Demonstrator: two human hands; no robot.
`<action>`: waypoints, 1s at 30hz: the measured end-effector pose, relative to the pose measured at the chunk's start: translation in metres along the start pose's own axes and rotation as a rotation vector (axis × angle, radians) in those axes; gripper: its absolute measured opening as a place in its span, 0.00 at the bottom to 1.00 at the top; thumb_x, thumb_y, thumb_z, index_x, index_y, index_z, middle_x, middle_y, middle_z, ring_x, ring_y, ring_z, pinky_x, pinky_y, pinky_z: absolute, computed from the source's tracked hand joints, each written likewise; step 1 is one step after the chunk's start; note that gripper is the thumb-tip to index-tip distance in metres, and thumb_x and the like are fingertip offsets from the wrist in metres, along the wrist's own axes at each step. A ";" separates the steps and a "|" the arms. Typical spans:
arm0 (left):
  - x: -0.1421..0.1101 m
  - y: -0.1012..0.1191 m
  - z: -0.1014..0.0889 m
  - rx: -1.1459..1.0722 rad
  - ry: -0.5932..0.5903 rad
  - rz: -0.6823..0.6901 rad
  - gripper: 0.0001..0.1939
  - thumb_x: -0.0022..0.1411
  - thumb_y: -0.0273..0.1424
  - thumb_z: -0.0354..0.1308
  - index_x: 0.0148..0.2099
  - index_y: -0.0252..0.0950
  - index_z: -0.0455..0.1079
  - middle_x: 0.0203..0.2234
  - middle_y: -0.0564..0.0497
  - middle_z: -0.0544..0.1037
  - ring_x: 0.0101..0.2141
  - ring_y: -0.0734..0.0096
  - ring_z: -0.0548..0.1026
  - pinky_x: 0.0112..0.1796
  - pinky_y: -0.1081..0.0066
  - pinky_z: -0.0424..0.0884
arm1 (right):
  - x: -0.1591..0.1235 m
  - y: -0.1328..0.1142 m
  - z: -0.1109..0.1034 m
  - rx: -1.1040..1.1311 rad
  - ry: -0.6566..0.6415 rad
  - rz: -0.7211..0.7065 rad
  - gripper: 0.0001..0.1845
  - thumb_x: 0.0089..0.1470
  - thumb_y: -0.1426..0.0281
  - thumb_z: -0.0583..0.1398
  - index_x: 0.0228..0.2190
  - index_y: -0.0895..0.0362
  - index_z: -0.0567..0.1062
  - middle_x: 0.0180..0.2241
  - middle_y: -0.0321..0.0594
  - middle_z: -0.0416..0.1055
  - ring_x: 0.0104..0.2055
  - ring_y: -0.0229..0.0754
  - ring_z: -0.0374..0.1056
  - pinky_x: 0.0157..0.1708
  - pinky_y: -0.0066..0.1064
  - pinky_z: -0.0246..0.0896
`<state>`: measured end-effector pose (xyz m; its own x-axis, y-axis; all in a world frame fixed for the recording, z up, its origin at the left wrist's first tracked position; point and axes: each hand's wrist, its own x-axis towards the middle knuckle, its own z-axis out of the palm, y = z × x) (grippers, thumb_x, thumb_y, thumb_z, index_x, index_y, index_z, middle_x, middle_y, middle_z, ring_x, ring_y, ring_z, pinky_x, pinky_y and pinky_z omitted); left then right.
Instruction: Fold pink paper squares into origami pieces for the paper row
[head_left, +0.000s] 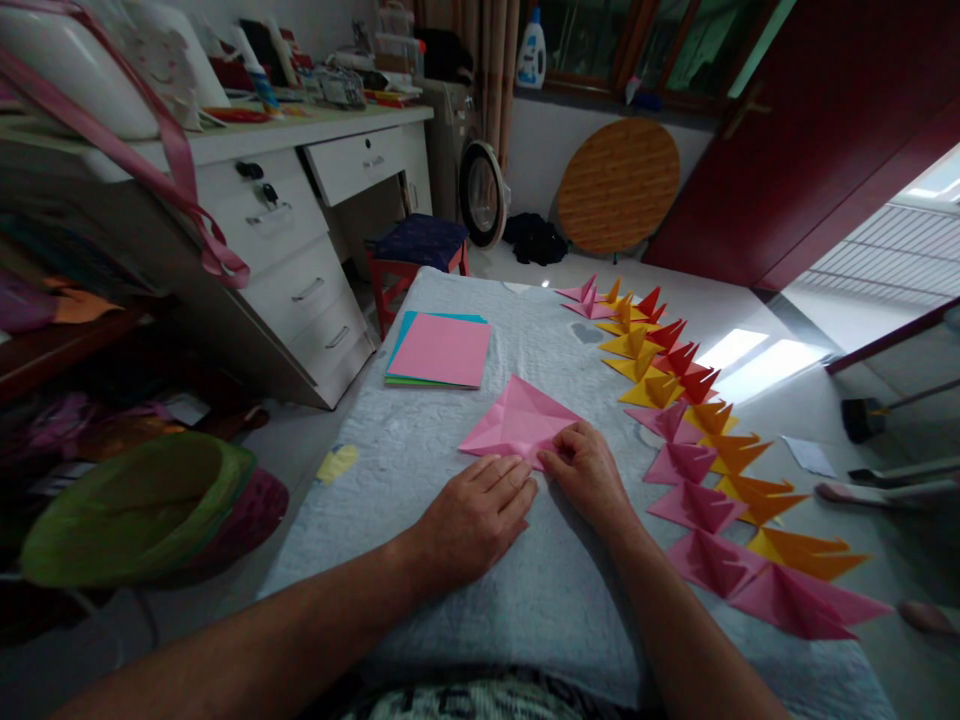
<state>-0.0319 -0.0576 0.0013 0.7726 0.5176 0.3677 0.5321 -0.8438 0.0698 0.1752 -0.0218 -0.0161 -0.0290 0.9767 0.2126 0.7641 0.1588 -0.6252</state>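
Note:
A pink sheet of origami paper (517,415) with crease lines lies on the cloth-covered table (420,630), one corner pointing away from me. My left hand (480,510) rests flat over its near part, fingers stretched out and hiding that corner. At the sheet's near right edge, my right hand (589,470) pinches the paper between thumb and fingers. Further back on the left sits a stack of square paper (442,350), pink on top with blue and green edges showing. Folded paper cranes (697,505) in pink, yellow, orange and red stand in rows along the right.
A white desk (277,230) with drawers stands to the left, a stool (416,250) beside it. Below left is a green-lined bin (142,510). Behind the table are an open washing machine (480,195) and a round wooden board (619,185) leaning on the wall.

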 end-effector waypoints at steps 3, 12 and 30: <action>0.000 -0.001 0.004 -0.017 -0.047 -0.049 0.23 0.69 0.36 0.54 0.61 0.28 0.65 0.59 0.36 0.71 0.60 0.51 0.68 0.59 0.55 0.65 | 0.001 0.000 0.000 -0.012 0.020 0.011 0.12 0.51 0.68 0.60 0.19 0.54 0.66 0.25 0.36 0.64 0.29 0.40 0.60 0.32 0.33 0.53; 0.000 -0.002 0.007 -0.020 -0.164 -0.148 0.29 0.68 0.42 0.55 0.65 0.31 0.62 0.61 0.39 0.69 0.60 0.49 0.67 0.60 0.53 0.63 | 0.000 -0.006 0.001 -0.037 0.061 0.045 0.13 0.55 0.66 0.57 0.20 0.53 0.64 0.26 0.37 0.62 0.30 0.41 0.60 0.32 0.33 0.52; 0.007 -0.015 0.006 -0.119 -0.097 -0.341 0.15 0.66 0.31 0.58 0.54 0.33 0.68 0.50 0.42 0.73 0.50 0.53 0.69 0.54 0.54 0.69 | 0.001 -0.008 0.000 -0.027 0.046 0.083 0.13 0.52 0.68 0.60 0.19 0.53 0.64 0.27 0.37 0.63 0.32 0.42 0.62 0.34 0.34 0.54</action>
<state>-0.0323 -0.0408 -0.0024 0.5902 0.7780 0.2154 0.7249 -0.6282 0.2827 0.1686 -0.0224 -0.0110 0.0640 0.9787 0.1952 0.7795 0.0731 -0.6221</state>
